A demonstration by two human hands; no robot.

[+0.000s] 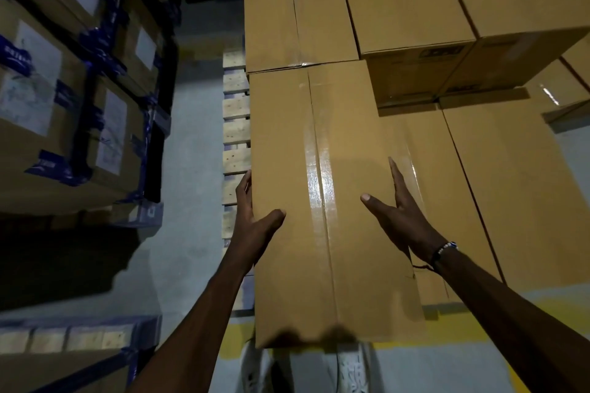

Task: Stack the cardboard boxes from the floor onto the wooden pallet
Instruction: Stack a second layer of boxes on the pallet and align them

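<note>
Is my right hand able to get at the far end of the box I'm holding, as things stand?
Probably yes: the right hand lies open along the box's right side, and the top ahead is bare up to the next box.

Dim, wide-angle-warped view; glare on the tape (322,175), left edge blurred.

Wooden pallet (235,134) at frame centre rests on the grey floor (191,124). Plain cardboard boxes (510,175) lie directly on it, filling the right. Slats show at its left edge.
</note>
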